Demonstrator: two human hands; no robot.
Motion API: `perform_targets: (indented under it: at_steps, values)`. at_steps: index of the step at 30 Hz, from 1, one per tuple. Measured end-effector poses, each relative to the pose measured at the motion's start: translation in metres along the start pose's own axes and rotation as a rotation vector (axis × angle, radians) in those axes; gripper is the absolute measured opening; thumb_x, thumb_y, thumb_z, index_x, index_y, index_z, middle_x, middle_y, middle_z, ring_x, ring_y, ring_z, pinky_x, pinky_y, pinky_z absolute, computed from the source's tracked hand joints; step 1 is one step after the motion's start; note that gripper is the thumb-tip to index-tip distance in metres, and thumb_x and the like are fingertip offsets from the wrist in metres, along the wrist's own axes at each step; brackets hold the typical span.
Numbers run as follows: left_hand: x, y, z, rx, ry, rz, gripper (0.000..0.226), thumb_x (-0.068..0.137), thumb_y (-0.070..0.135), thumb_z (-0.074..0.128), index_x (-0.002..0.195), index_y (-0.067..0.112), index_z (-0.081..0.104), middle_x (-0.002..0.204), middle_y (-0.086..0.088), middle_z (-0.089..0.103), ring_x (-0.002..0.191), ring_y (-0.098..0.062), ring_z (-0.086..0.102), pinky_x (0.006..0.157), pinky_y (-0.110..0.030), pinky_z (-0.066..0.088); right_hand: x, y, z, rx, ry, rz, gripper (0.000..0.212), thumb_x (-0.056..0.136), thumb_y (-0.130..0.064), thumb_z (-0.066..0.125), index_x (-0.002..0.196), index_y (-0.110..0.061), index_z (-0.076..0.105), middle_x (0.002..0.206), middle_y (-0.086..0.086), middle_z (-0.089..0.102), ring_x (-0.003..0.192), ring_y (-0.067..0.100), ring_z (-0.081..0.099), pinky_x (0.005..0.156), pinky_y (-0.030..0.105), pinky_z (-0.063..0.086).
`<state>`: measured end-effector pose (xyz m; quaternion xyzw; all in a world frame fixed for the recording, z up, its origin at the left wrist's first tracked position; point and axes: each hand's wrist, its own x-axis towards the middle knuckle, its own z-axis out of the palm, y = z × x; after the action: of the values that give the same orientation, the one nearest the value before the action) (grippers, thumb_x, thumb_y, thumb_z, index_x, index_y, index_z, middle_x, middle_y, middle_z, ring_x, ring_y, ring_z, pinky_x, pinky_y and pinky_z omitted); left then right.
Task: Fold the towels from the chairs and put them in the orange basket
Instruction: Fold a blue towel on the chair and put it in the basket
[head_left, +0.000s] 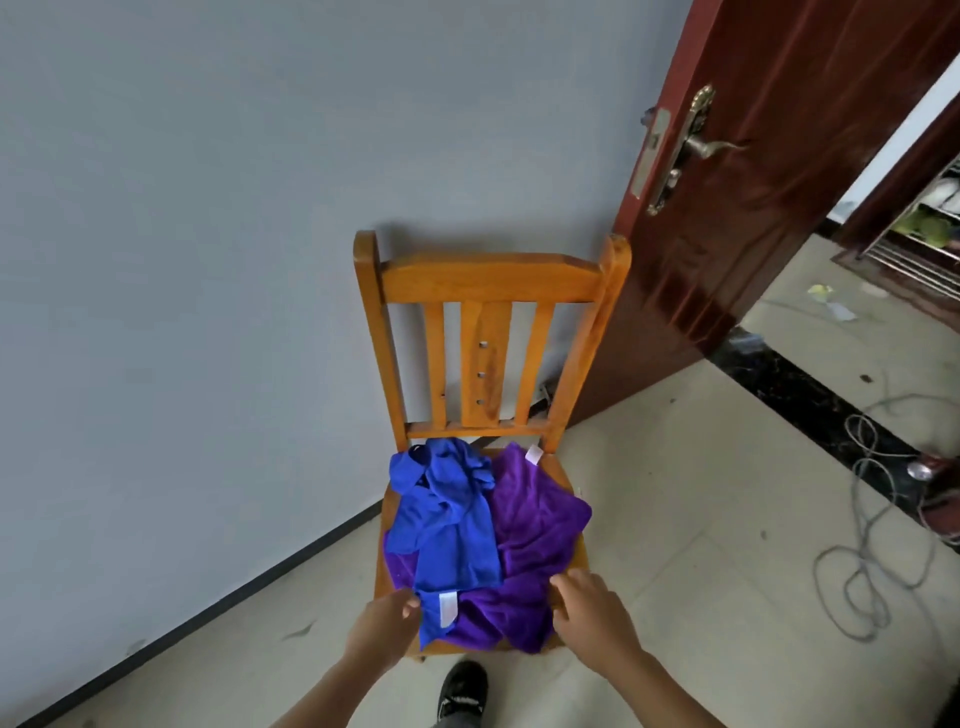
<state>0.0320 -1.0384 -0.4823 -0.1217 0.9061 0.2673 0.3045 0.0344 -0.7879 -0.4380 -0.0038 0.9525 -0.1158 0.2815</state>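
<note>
A: Scene, big to small?
B: Pale grey-blue painted wall (208, 208) fills the left and top. Light tiled floor (701, 519) below it, with a black speckled stone threshold strip (810, 400) crossing at right. Dark red-brown panelled door (779, 182) stands open at upper right, its edge just behind the chair's right post.
A: Chair?
B: Orange-brown varnished wooden chair with slatted back (493, 283), dead centre, back to the wall, seat towards the camera. Both towels are on the seat.
A: Layout?
B: Crumpled purple microfibre towel (535, 519) is the wider spread. It covers the right and front of the seat, front edge hanging over. Crumpled royal-blue microfibre towel (452, 525) lies on the left half, partly on top of the purple one, bunched near the backrest, one corner hanging over the front. Neither is folded.
A: Floor clutter?
B: Loose grey cable coils (857, 571) at right, well apart from the chair.
A: Hands?
B: Left hand (382, 626) at the seat's front left, back up, fingers curled, tips against the edge of the blue towel's hanging corner. Can't tell if cloth is pinched. Right hand (592, 608) at front right, fingers bent, tips down on the purple towel. Grip or mere touch, can't tell.
A: Small stuff?
B: Black shoe (462, 686) on the floor below the seat, between the forearms. Brass-coloured lever handle (696, 148) on the door. White rectangular label (448, 608) on the blue corner, just beside the left fingertips. Second white label (533, 454) on the purple towel's far corner by the backrest.
</note>
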Motion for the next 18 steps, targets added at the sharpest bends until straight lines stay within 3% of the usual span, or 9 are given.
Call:
perform_targets:
  at_steps: [8, 13, 18]
  values:
    - [0.064, -0.007, 0.017, 0.055, -0.107, -0.073, 0.034, 0.092, 0.027, 0.043, 0.125, 0.024, 0.054, 0.125, 0.001, 0.061, 0.113, -0.018, 0.058, 0.090, -0.026, 0.047, 0.085, -0.020, 0.048, 0.088, -0.172, -0.010, 0.042, 0.091, -0.025, 0.045, 0.133, -0.022, 0.045, 0.134, 0.001, 0.045, 0.124, 0.020, 0.043, 0.101, 0.031, 0.037]
    - [0.105, -0.016, 0.043, 0.111, -0.069, -0.120, 0.041, 0.092, 0.026, 0.043, 0.133, 0.029, 0.046, 0.134, 0.005, 0.053, 0.119, -0.016, 0.053, 0.090, -0.027, 0.044, 0.144, -0.021, 0.082, 0.118, -0.219, -0.070, 0.043, 0.094, -0.022, 0.043, 0.137, -0.022, 0.041, 0.138, 0.000, 0.041, 0.127, 0.019, 0.040, 0.099, 0.028, 0.037]
    - [0.141, -0.025, 0.074, 0.201, -0.081, -0.179, 0.060, 0.093, 0.031, 0.046, 0.147, 0.028, 0.019, 0.146, 0.002, 0.033, 0.131, -0.018, 0.040, 0.094, -0.029, 0.045, 0.181, -0.011, 0.117, 0.057, -0.317, -0.071, 0.048, 0.094, -0.019, 0.045, 0.140, -0.025, 0.036, 0.147, 0.004, 0.031, 0.132, 0.022, 0.036, 0.105, 0.031, 0.035]
